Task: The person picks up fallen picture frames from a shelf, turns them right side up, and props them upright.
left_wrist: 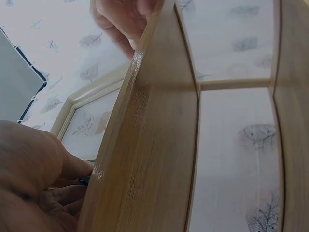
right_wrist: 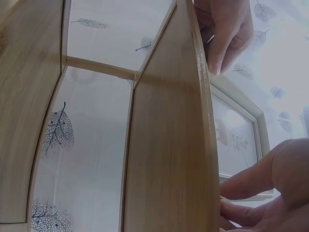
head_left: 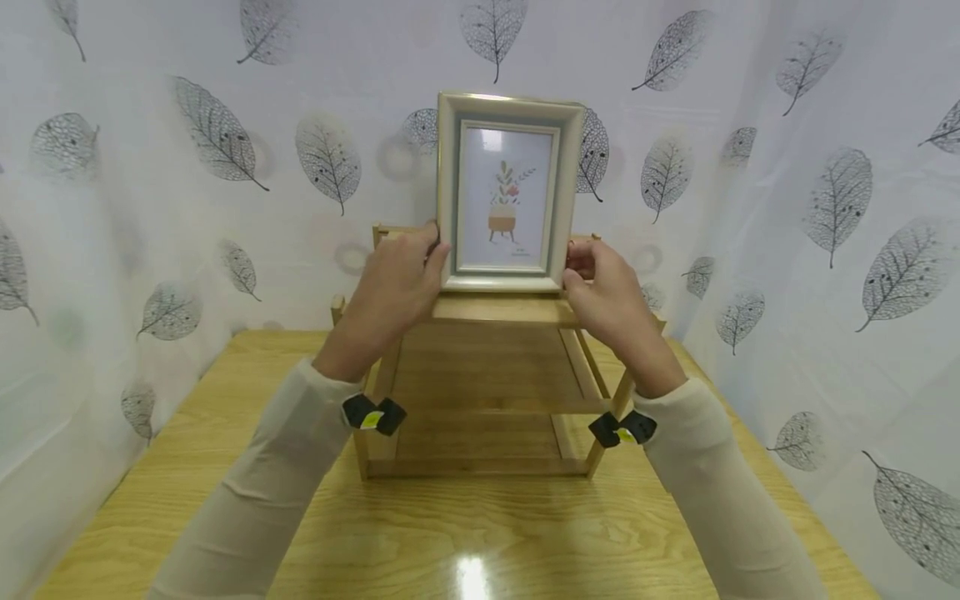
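Note:
A pale cream picture frame [head_left: 510, 200] stands upright at the top of a wooden tiered shelf [head_left: 502, 310], facing me. Behind its glazing is a drawing of a potted plant with leaves and a red flower. My left hand [head_left: 397, 279] grips the frame's lower left side, thumb toward the front. On the opposite side my right hand [head_left: 611, 287] pinches the lower right edge between thumb and fingers. Both wrist views look up from under the shelf boards, where the top board [left_wrist: 140, 125] hides part of the frame and of the fingers.
The shelf's lower boards [head_left: 487, 367] sit below my hands, held by slanted side posts. It stands on a wood-grain table [head_left: 480, 517]. A white curtain [head_left: 697, 117] printed with dark leaves surrounds the table at the back and sides.

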`<action>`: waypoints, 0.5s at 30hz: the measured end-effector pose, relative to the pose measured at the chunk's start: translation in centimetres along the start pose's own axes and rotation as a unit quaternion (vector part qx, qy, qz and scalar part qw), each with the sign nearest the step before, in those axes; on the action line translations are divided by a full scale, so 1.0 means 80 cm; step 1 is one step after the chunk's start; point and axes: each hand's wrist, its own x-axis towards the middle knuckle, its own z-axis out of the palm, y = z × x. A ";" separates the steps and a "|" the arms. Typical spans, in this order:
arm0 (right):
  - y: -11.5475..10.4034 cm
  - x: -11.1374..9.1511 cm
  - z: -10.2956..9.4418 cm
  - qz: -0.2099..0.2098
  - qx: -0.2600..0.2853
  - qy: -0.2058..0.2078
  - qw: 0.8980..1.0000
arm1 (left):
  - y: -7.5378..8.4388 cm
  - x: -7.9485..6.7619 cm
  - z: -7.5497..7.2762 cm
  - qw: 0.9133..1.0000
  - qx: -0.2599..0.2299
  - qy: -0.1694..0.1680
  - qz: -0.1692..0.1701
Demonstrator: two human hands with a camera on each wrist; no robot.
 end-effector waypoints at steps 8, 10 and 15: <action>0.000 -0.002 0.002 0.002 0.000 0.002 1.000 | -0.002 0.002 0.001 1.000 0.002 0.004 0.001; 0.000 -0.003 0.001 0.000 0.004 0.000 1.000 | -0.003 0.002 0.000 1.000 -0.002 0.006 0.001; 0.006 -0.012 -0.008 -0.026 0.006 -0.007 1.000 | -0.003 -0.004 -0.004 1.000 -0.011 0.006 -0.016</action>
